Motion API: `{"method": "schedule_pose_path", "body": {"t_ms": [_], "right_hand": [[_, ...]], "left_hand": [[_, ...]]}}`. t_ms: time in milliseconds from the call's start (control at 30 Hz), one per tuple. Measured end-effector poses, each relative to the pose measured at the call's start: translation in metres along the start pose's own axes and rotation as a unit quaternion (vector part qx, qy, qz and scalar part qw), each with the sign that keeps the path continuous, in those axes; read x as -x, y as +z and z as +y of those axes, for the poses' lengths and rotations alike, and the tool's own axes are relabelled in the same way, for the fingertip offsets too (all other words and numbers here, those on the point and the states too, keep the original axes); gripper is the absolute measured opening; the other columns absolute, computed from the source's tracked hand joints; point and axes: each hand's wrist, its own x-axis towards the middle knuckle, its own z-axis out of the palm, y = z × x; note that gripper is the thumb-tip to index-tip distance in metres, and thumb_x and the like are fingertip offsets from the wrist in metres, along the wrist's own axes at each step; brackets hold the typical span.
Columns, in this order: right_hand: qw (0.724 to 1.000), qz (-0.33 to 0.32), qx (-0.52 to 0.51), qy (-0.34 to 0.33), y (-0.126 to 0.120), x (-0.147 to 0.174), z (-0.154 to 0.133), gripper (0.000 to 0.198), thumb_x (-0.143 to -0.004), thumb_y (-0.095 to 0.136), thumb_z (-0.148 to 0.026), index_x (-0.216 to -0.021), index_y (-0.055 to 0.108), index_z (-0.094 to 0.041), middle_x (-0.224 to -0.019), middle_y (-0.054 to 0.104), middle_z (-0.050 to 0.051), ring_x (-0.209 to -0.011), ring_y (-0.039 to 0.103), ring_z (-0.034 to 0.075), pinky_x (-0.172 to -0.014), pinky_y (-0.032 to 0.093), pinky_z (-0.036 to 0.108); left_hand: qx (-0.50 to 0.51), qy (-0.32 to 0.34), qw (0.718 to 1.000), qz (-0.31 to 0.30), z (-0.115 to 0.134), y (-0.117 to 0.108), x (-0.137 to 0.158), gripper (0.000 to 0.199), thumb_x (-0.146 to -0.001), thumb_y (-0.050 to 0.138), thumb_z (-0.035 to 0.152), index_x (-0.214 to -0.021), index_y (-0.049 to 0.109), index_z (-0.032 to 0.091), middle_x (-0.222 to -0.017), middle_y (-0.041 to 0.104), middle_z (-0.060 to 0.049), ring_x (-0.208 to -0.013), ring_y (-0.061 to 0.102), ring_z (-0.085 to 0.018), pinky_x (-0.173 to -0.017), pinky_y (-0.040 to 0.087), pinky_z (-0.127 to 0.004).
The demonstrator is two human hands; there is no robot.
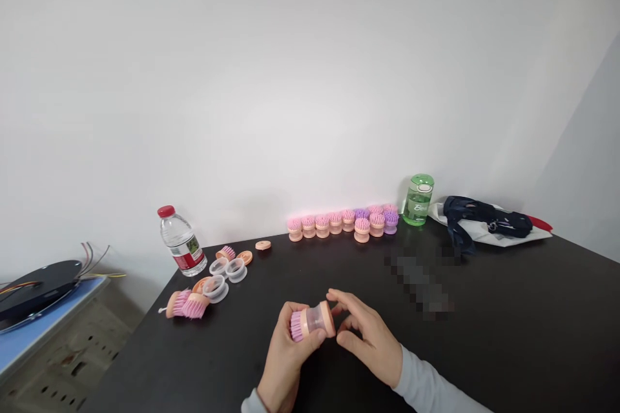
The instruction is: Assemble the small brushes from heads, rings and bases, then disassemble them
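Your left hand (285, 350) clasps the brush (315, 319); beside its base (328, 319), your right hand (364, 334) hangs half-open, contact unclear; base-fitting seems underway, next calling for a square press

- The black bench (513, 335) bore a row of brushes (322, 226).
- A red-capped bottle (181, 242) stood left, near clear rings (236, 270).
- A green bottle (417, 200) stood at right.

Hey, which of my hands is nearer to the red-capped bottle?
Left. Your left hand, holding a brush, is nearer you and right of the red-capped bottle; your right hand is farther right, by the brush's smooth end.
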Motion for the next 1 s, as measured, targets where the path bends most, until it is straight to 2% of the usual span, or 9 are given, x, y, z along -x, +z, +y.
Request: {"method": "schedule_pose_path", "body": {"t_ms": [67,133,233,300,467,633,767,867,1000], "right_hand": [[0.999,-0.018,0.025,-0.031,-0.002,-0.001,-0.003,0.056,-0.086,0.064,-0.035,-0.138,0.047,-0.026,-0.134,0.054,0.012,-0.108,0.060,0.024,-0.077,0.058,0.034],[0.997,-0.025,0.069,-0.039,-0.004,-0.001,-0.004,0.053,-0.084,0.066,-0.026,-0.135,0.052,-0.028,-0.130,0.058,0.009,-0.109,0.060,0.025,-0.083,0.057,0.037],[0.995,-0.027,0.094,0.003,-0.005,-0.001,0.000,0.045,-0.086,0.063,-0.029,-0.130,0.055,-0.024,-0.102,0.071,0.006,-0.084,0.067,0.021,-0.075,0.057,0.036],[0.996,-0.032,0.076,0.037,-0.005,0.000,0.005,0.045,-0.091,0.057,-0.035,-0.133,0.049,-0.022,-0.088,0.072,0.003,-0.071,0.067,0.018,-0.064,0.057,0.032],[0.999,-0.018,0.037,0.013,0.000,0.001,0.010,0.065,-0.078,0.071,-0.032,-0.136,0.045,-0.023,-0.125,0.061,0.011,-0.098,0.064,0.022,-0.069,0.058,0.031],[0.996,-0.037,0.018,0.082,-0.003,0.000,0.008,0.049,-0.089,0.056,-0.036,-0.134,0.045,-0.022,-0.092,0.069,0.004,-0.066,0.065,0.015,-0.053,0.055,0.027],[0.999,-0.018,0.008,0.043,-0.006,-0.002,0.006,0.053,-0.081,0.069,-0.039,-0.129,0.053,-0.022,-0.111,0.066,0.009,-0.094,0.064,0.022,-0.065,0.056,0.029],[0.995,-0.026,-0.059,0.070,0.000,-0.002,0.008,0.040,-0.081,0.071,-0.037,-0.116,0.061,-0.021,-0.104,0.066,0.007,-0.086,0.065,0.021,-0.067,0.056,0.031],[0.977,-0.051,-0.181,0.100,0.010,0.002,0.018,0.038,-0.081,0.070,-0.040,-0.111,0.061,-0.019,-0.094,0.067,0.005,-0.074,0.065,0.018,-0.067,0.056,0.033]], "left_hand": [[0.010,-0.011,1.000,-0.005,0.000,0.000,0.000,0.040,-0.064,0.083,0.035,-0.088,0.054,0.021,-0.071,0.061,0.003,-0.063,0.049,-0.012,-0.061,0.040,-0.024],[0.009,-0.011,1.000,-0.013,0.000,0.000,0.001,0.040,-0.063,0.084,0.035,-0.086,0.054,0.021,-0.070,0.061,0.004,-0.062,0.048,-0.012,-0.060,0.039,-0.024],[-0.005,0.001,1.000,-0.017,-0.001,0.000,0.002,0.044,-0.059,0.086,0.034,-0.087,0.055,0.021,-0.071,0.060,0.004,-0.063,0.048,-0.012,-0.060,0.039,-0.023],[-0.020,0.010,1.000,-0.018,-0.002,-0.001,0.002,0.047,-0.057,0.087,0.034,-0.090,0.055,0.022,-0.073,0.060,0.004,-0.065,0.050,-0.013,-0.061,0.039,-0.023],[-0.049,0.013,0.998,-0.028,-0.006,-0.005,-0.003,0.048,-0.057,0.087,0.036,-0.092,0.056,0.022,-0.080,0.062,0.002,-0.070,0.054,-0.015,-0.065,0.042,-0.025],[-0.060,0.025,0.997,-0.030,-0.008,-0.008,-0.005,0.048,-0.057,0.086,0.037,-0.093,0.057,0.023,-0.078,0.060,0.002,-0.068,0.052,-0.015,-0.062,0.041,-0.025],[-0.077,0.031,0.996,-0.029,-0.008,-0.008,-0.004,0.051,-0.057,0.086,0.037,-0.096,0.056,0.022,-0.081,0.061,0.001,-0.069,0.054,-0.016,-0.063,0.042,-0.026],[-0.140,0.069,0.987,-0.020,-0.007,-0.009,-0.003,0.050,-0.058,0.085,0.037,-0.096,0.057,0.022,-0.082,0.061,0.001,-0.071,0.055,-0.017,-0.065,0.045,-0.028],[-0.263,0.170,0.950,-0.015,-0.003,-0.010,-0.001,0.041,-0.061,0.083,0.035,-0.093,0.060,0.023,-0.089,0.062,-0.002,-0.081,0.060,-0.023,-0.073,0.049,-0.035]]}}
